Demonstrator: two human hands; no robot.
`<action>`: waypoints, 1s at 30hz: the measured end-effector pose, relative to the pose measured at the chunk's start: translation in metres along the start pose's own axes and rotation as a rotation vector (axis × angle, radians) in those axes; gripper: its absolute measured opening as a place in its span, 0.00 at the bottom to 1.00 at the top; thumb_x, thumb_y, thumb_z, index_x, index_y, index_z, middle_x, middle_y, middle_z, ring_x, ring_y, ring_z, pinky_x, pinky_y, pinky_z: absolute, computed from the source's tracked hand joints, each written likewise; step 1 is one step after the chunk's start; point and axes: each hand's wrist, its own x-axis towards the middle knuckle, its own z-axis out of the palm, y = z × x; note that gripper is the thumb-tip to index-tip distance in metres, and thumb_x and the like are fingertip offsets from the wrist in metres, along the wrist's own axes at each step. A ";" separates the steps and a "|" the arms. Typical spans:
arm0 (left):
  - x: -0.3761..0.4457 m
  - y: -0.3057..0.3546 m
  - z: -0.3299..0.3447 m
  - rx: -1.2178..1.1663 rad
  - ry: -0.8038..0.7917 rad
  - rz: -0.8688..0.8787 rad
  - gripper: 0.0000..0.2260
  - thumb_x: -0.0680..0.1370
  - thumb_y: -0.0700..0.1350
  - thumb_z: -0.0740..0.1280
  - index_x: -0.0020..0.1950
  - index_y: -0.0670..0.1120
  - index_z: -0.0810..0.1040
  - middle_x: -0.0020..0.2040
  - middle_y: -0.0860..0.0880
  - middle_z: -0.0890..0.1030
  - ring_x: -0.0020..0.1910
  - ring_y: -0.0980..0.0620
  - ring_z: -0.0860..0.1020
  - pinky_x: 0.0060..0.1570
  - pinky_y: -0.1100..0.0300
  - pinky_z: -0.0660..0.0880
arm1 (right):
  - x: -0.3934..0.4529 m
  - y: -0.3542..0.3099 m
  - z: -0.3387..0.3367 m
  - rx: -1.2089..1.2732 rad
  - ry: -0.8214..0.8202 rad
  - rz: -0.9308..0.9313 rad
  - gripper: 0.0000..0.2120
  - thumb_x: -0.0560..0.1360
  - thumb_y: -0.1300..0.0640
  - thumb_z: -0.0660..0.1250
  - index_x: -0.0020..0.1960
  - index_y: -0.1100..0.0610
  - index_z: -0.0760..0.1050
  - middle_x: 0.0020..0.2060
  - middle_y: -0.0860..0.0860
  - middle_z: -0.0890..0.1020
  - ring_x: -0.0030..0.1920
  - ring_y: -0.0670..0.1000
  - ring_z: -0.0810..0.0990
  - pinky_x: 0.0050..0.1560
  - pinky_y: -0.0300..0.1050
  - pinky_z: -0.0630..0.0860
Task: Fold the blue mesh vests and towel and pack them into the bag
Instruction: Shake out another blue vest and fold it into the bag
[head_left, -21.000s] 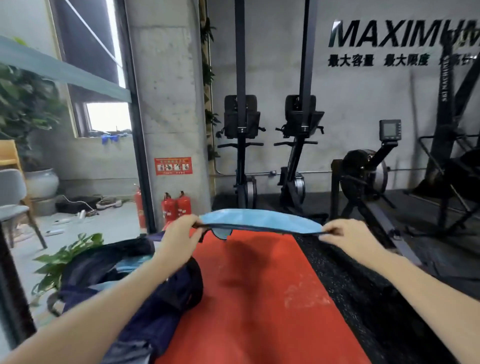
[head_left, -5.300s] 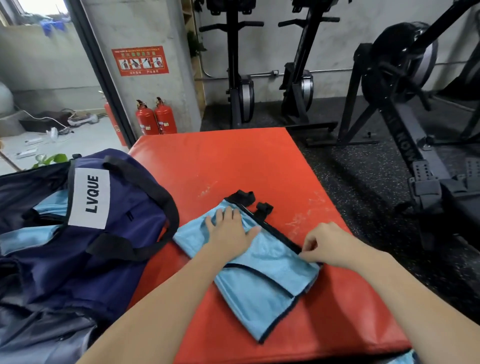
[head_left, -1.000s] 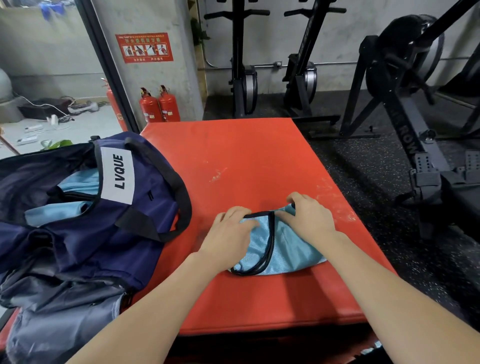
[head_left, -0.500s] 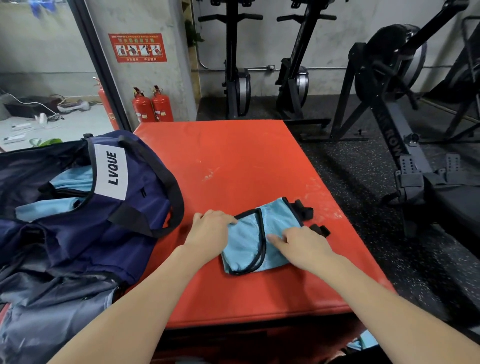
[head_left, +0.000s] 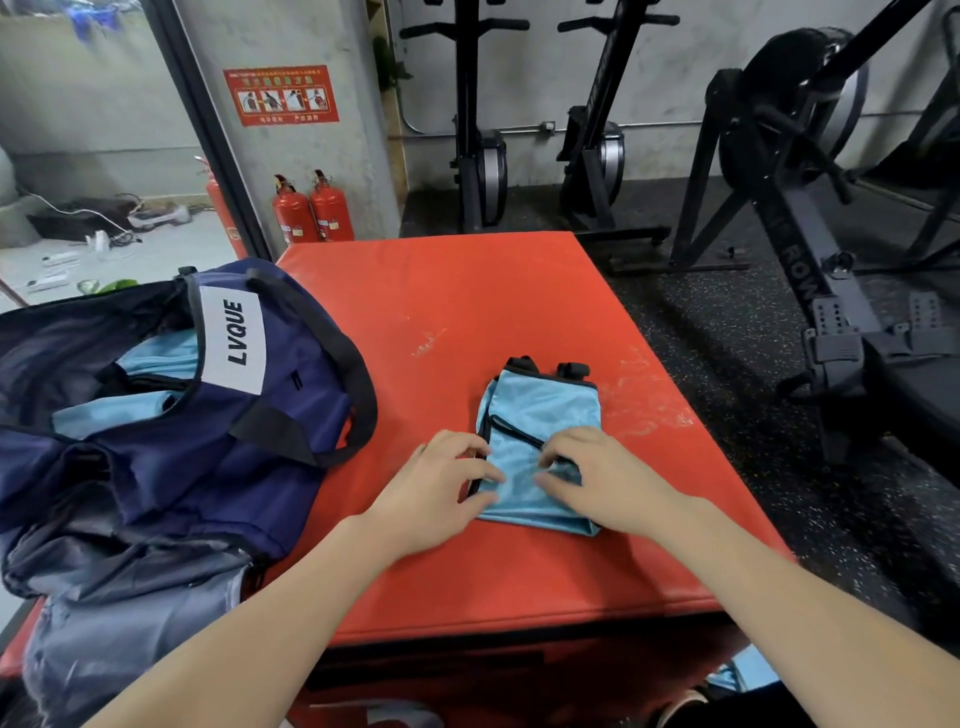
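Before you, the folded vest (head_left: 545, 415) lies on the worktop (head_left: 467, 312), toward its right side. Your hands rest on its near end: left hand (head_left: 436, 493) at its left edge, right hand (head_left: 597, 478) beside it. The bag (head_left: 171, 415) sits left, holding other vests (head_left: 156, 358).

Both bare forearms are reaching forward over the near edge of the desk (head_left: 467, 291), angling in toward each other. The left hand (head_left: 434, 493) is lying palm down, fingers bent and spread, with its fingertips (head_left: 491, 475) pointing right. The right hand (head_left: 605, 478) is sitting just beside it, also palm down, knuckles raised and fingers curling inward toward the left hand. The two hands are nearly meeting, fingertips close together but apart, toward the near right part of the desk.
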 end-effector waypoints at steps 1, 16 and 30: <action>0.001 -0.001 -0.001 -0.018 -0.014 0.032 0.07 0.77 0.50 0.70 0.54 0.56 0.84 0.57 0.58 0.77 0.60 0.58 0.71 0.63 0.54 0.71 | -0.003 -0.005 0.001 0.012 -0.030 -0.044 0.16 0.75 0.36 0.64 0.49 0.48 0.78 0.49 0.42 0.79 0.54 0.45 0.75 0.58 0.47 0.74; 0.005 0.007 -0.002 -0.114 -0.110 -0.031 0.10 0.74 0.56 0.73 0.53 0.55 0.84 0.50 0.59 0.81 0.54 0.62 0.76 0.57 0.63 0.72 | -0.015 -0.017 0.014 0.264 0.034 -0.028 0.04 0.74 0.50 0.72 0.42 0.44 0.77 0.46 0.37 0.80 0.55 0.39 0.74 0.62 0.49 0.71; 0.010 0.039 -0.008 -0.283 0.235 -0.094 0.03 0.79 0.49 0.69 0.50 0.53 0.82 0.34 0.59 0.79 0.31 0.56 0.73 0.36 0.66 0.68 | -0.023 -0.003 -0.036 0.136 0.114 0.233 0.05 0.65 0.47 0.63 0.39 0.47 0.71 0.30 0.46 0.77 0.35 0.50 0.76 0.38 0.49 0.73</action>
